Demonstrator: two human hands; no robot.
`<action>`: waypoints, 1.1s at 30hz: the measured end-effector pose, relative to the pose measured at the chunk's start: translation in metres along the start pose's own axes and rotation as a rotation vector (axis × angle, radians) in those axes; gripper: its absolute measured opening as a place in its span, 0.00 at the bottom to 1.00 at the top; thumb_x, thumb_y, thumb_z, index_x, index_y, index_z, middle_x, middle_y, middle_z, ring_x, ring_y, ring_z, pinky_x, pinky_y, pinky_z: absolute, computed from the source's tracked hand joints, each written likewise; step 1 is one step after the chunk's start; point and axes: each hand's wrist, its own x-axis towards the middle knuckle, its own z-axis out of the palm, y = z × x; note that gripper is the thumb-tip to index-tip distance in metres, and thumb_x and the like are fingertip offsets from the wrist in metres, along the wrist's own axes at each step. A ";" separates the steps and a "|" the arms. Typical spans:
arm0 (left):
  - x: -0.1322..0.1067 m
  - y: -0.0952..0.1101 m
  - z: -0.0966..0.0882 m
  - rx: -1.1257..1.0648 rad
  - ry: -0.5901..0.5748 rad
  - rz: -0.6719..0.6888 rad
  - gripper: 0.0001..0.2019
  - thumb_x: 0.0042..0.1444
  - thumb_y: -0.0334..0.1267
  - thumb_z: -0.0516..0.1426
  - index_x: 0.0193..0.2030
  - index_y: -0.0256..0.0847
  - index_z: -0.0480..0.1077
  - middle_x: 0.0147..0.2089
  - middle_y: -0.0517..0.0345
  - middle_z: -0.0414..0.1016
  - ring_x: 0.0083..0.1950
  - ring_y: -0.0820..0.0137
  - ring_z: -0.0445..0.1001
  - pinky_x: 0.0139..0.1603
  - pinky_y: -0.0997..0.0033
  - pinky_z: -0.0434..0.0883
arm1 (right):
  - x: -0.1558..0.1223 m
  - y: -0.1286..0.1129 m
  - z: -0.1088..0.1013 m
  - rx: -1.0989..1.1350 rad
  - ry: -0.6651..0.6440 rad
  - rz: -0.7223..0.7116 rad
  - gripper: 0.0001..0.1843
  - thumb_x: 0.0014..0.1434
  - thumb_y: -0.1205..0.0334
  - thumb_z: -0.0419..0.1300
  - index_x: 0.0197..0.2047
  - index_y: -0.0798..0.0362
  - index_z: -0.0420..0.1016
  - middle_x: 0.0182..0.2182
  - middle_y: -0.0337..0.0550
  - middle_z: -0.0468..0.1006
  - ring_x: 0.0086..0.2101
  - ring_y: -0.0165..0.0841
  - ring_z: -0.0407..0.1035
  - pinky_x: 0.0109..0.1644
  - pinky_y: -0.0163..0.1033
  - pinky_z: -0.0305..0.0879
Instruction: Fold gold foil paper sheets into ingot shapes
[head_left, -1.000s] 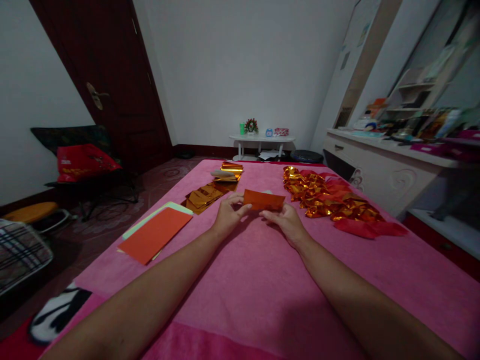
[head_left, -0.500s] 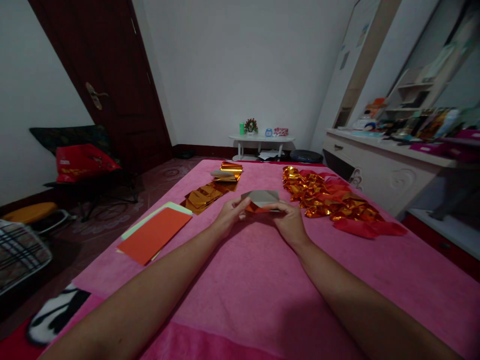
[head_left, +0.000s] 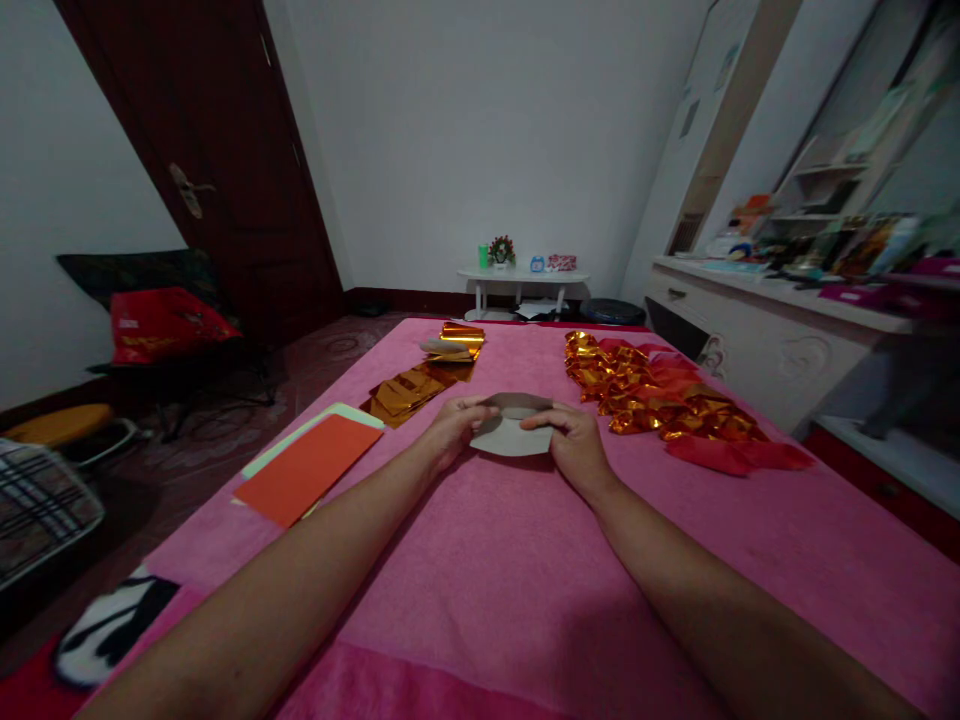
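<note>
Between my hands is a sheet of paper, its pale grey side facing me and its surface bowed. My left hand pinches its left edge, thumb on top. At the opposite edge my right hand grips it, with thumb and fingers closed on the paper. The sheet is just above the pink cloth. To the left lies a stack of coloured paper with an orange sheet on top and a pale green one beneath. Gold foil sheets lie beyond my left hand.
Crumpled gold and red foil pieces spread over the right side of the cloth. A small white table stands by the far wall. At right is a white dresser; at left, a chair with a red bag.
The paper has been turned and opened out: its orange face no longer shows, and the broad grey side now tilts toward me, lower down. Both hands keep hold of its edges.
</note>
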 end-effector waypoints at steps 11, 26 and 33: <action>-0.002 -0.007 0.008 0.019 0.199 0.195 0.27 0.34 0.37 0.69 0.44 0.34 0.72 0.37 0.51 0.79 0.31 0.69 0.76 0.33 0.71 0.72 | 0.004 0.009 -0.002 0.386 0.197 0.328 0.27 0.50 0.52 0.62 0.53 0.50 0.63 0.47 0.48 0.75 0.34 0.34 0.73 0.32 0.36 0.68; 0.004 -0.013 0.004 0.435 0.241 0.138 0.18 0.40 0.48 0.64 0.20 0.34 0.67 0.19 0.63 0.65 0.19 0.80 0.58 0.20 0.78 0.53 | 0.003 0.025 -0.001 0.030 0.064 0.419 0.17 0.46 0.52 0.61 0.30 0.59 0.76 0.21 0.39 0.74 0.21 0.30 0.64 0.24 0.33 0.56; 0.007 -0.017 -0.007 1.044 0.333 0.228 0.15 0.46 0.47 0.59 0.20 0.37 0.69 0.19 0.63 0.65 0.21 0.77 0.60 0.22 0.76 0.50 | 0.005 0.022 -0.005 -0.468 0.041 0.333 0.16 0.48 0.63 0.57 0.42 0.52 0.71 0.20 0.35 0.73 0.23 0.32 0.67 0.26 0.32 0.55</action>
